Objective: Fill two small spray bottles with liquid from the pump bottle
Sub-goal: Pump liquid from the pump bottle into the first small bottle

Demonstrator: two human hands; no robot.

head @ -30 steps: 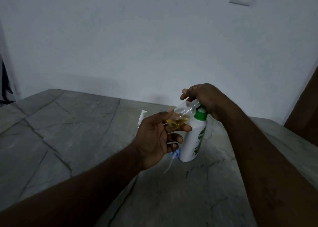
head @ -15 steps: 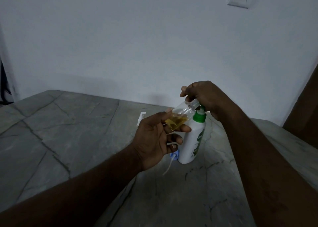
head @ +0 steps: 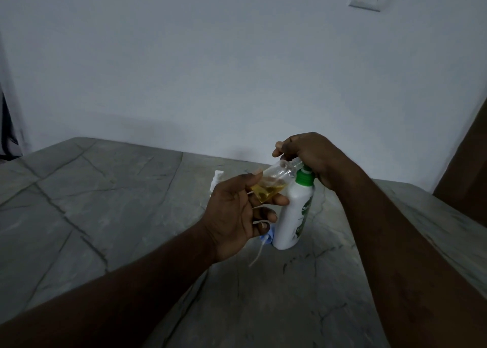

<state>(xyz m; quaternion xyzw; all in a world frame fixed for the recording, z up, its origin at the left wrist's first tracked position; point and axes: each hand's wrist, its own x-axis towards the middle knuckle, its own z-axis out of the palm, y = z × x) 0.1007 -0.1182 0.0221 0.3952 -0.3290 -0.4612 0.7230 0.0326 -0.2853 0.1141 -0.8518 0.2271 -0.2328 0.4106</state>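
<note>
I'm holding the small spray bottle (head: 274, 182) in my left hand (head: 237, 215), w/ thumb on top and fingers (head: 276, 201) underneath clamped round its lower half. It's tilted hard: base down-left in my palm, open neck pointing up-right toward the pump bottle (head: 293, 215). Yellow liquid is pooling at the low end, approx a third full by my guess.

My right hand (head: 308, 155) is sitting over the pump head, fingers curled down and closed on it; the spout itself is hidden under my knuckles, so I can't tell exactly where its tip is. The pump bottle is standing upright on the worktop (head: 131, 189), just right of my left hand, green collar (head: 305, 180) touching or nearly touching the spray bottle's shoulder.

What matters for the next press: the neck's long axis is running diagonally up into the spot under my right hand, so the mouth has to be lining up w/ the spout. Looks aligned, but I'm judging, not seeing. If the neck is drifting left, liquid is going down the outside.

Behind my left hand, a white spray top (head: 216, 180) is standing on the worktop, prob. the second bottle. A blue cap w/ dip tube (head: 263, 242) is lying beside the pump bottle's base, nearer me.
</note>
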